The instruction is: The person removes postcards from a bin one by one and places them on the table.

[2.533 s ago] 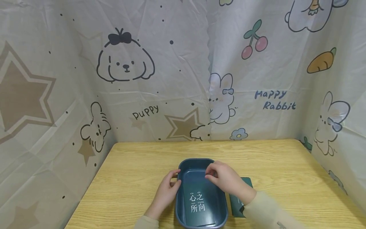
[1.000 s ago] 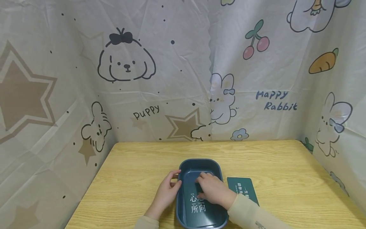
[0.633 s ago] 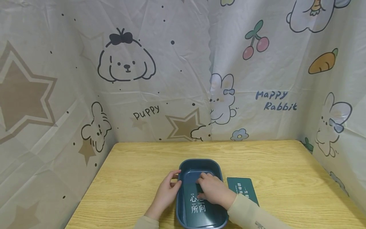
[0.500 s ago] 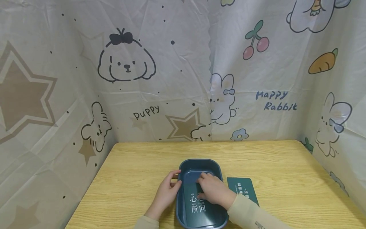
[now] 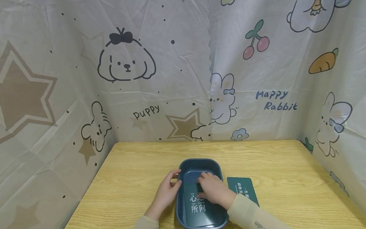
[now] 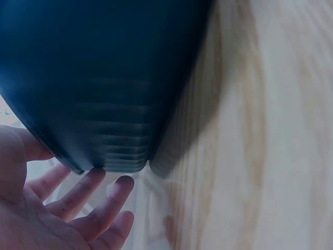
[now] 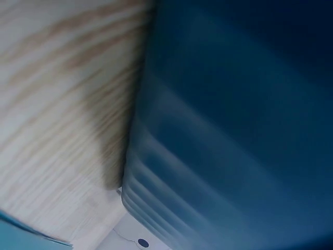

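A dark blue tray point(image 5: 200, 163) with rounded corners stands on the table in the head view. A dark green booklet point(image 5: 195, 218) with white characters lies inside it. At the tray's left rim, my left hand point(image 5: 167, 190) grips with thumb and index finger; the left wrist view shows its middle fingertip against the outer wall. My right hand point(image 5: 214, 189) reaches into the tray, fingers curled near the booklet's far edge and thumb over its cover. I cannot tell whether it pinches the booklet, as those fingertips are partly hidden.
A second green booklet point(image 5: 243, 187) lies right of the tray, partly covered by the right sleeve point(image 5: 251, 211). The wood-grain table point(image 5: 143, 156) is enclosed by a printed cloth curtain point(image 5: 160, 79). The tray's ribbed outer wall point(image 7: 197, 156) fills much of the right wrist view.
My right hand has moved from over the tray's right rim down and left onto the booklet, uncovering more of the second booklet. It then holds still. My left hand has stayed put.
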Available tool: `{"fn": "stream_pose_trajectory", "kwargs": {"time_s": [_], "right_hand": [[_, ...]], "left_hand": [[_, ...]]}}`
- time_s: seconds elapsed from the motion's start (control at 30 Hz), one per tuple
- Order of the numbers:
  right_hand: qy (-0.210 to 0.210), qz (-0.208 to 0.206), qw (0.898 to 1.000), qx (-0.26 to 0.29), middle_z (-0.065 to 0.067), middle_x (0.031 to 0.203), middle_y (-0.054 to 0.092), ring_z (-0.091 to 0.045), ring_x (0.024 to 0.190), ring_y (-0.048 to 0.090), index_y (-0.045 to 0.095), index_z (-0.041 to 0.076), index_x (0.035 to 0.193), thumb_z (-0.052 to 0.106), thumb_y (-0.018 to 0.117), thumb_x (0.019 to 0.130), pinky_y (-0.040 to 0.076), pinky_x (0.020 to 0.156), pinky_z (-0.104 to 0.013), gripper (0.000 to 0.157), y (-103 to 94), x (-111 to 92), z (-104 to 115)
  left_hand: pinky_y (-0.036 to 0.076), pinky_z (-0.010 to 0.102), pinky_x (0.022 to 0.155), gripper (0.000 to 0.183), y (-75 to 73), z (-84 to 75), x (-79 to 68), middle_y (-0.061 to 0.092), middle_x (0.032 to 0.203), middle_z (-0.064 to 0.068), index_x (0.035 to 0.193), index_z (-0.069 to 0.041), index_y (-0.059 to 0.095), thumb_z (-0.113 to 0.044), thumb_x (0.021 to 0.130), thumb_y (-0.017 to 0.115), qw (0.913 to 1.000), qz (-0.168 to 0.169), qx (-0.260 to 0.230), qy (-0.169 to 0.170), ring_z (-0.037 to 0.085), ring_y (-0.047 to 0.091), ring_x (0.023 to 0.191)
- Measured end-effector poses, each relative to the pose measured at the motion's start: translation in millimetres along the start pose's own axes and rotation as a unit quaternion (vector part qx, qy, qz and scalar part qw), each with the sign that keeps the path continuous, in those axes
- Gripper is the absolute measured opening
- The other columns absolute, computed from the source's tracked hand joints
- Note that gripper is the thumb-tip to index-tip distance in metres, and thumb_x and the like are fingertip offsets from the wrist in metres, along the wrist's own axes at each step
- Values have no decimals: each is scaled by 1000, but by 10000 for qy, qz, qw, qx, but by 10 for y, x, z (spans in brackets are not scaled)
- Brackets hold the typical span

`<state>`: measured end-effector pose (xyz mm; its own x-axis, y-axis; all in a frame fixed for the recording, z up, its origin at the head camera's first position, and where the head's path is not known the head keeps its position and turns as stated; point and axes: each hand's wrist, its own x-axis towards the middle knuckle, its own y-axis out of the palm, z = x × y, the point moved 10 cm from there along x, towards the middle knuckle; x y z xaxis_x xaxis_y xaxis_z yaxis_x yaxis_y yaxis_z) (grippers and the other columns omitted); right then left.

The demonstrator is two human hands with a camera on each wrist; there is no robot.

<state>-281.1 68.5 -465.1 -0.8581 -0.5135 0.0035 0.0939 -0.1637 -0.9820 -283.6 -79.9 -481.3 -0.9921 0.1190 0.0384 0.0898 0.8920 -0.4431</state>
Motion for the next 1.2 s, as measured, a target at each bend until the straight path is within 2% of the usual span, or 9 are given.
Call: {"fn": "stream_pose_trajectory", "kwargs": {"time_s": [0.5, 1.0, 1.2], "right_hand": [[71, -32, 9999, 80, -6, 112, 67, -24, 105, 63, 71, 9, 115, 41, 86, 82, 57, 94, -46, 48, 18, 18, -42], [-52, -295, 9994, 193, -4, 109, 68, -24, 105, 64, 66, 13, 111, 39, 89, 78, 55, 93, -46, 47, -43, -5, -23], [-129, -427, 9986, 273, -1, 104, 68, -22, 101, 64, 66, 14, 107, 34, 89, 79, 55, 88, -44, 41, -54, 10, -22]], "left_hand": [[61, 41, 84, 41, 0, 11, 14, 61, 134, 20, 144, -15, 55, -15, 103, 59, 10000, 48, -39, -11, 27, 68, 104], [61, 41, 83, 41, 9, 27, 10, 61, 134, 20, 144, -14, 55, -15, 103, 59, 9999, 89, -56, -26, 27, 69, 103], [61, 40, 83, 41, 5, 28, 7, 61, 134, 20, 144, -14, 55, -14, 103, 59, 10000, 82, -22, 11, 27, 69, 102]]}}
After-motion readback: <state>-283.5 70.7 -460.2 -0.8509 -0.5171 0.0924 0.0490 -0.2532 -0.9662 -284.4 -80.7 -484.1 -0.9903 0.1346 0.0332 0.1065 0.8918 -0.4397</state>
